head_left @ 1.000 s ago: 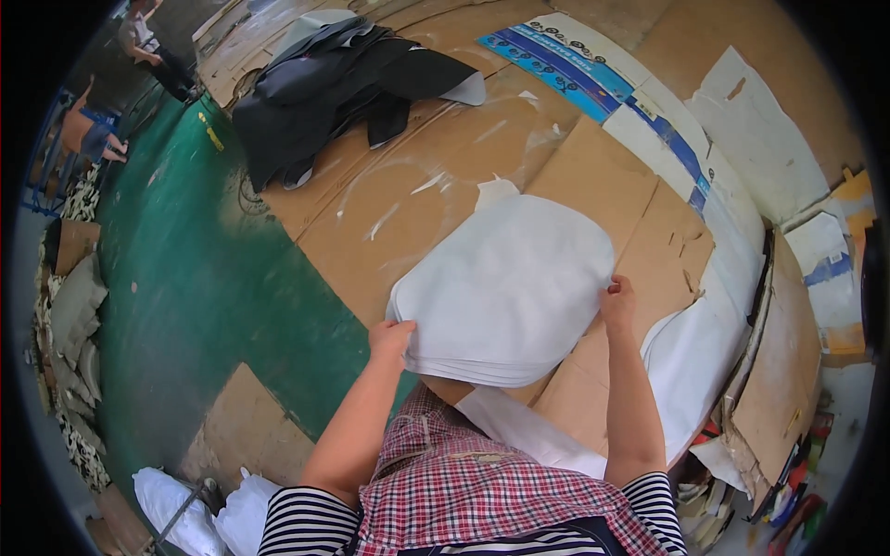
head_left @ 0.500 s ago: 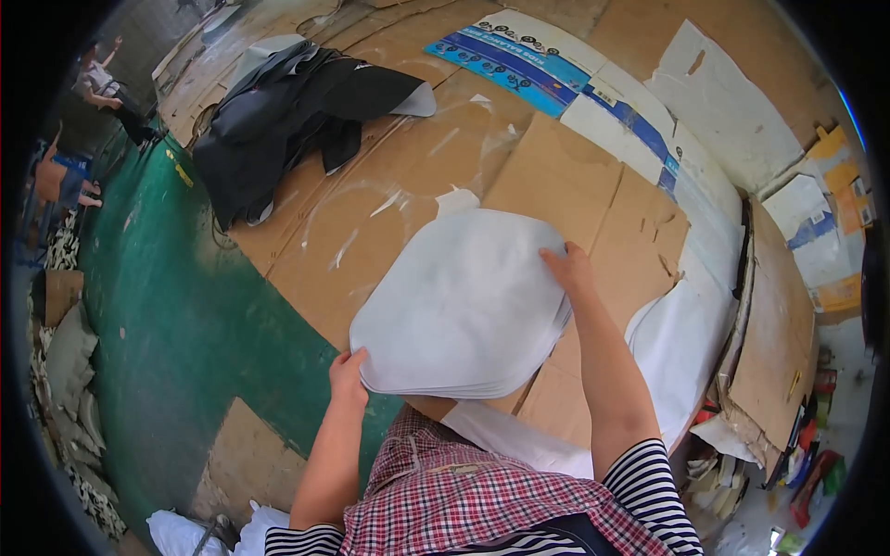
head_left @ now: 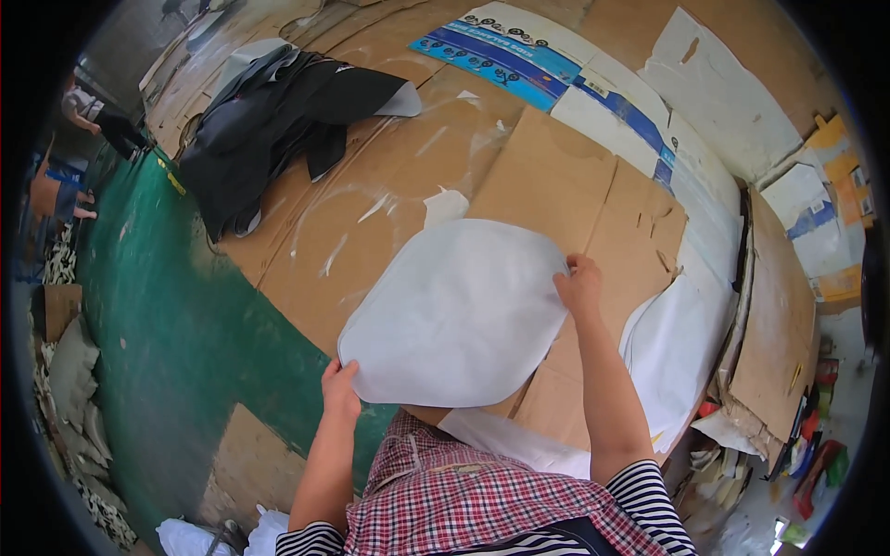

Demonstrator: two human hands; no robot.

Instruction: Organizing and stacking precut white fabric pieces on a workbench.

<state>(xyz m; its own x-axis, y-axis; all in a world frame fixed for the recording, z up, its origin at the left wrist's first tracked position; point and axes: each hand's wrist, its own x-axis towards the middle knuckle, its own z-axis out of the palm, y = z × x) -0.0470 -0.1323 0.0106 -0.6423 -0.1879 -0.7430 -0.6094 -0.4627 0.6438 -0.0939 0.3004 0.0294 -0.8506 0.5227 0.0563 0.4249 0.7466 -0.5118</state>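
A stack of light grey, rounded sheets (head_left: 454, 310) lies in front of me at the edge of the cardboard-covered table. My left hand (head_left: 341, 387) grips the stack's near left corner, thumb on top. On the far right edge, my right hand (head_left: 580, 281) pinches the same stack between thumb and fingers. The fingertips beneath the sheets are hidden. Below the stack hangs white sheet material (head_left: 519, 445) at the table's edge. A small white scrap (head_left: 446, 206) sits just past the stack's far side.
Black sheet material (head_left: 278, 139) is heaped at the far left of the cardboard (head_left: 371, 213). A blue and white printed carton panel (head_left: 519, 56) lies at the back. Folded white sheets (head_left: 667, 343) are on the right. Two people (head_left: 107, 120) are beyond the green floor (head_left: 176, 343).
The stack has turned flatter toward me, so its layered near edge no longer shows. Both hands keep hold; the right has shifted slightly nearer, and the left slightly leftward.
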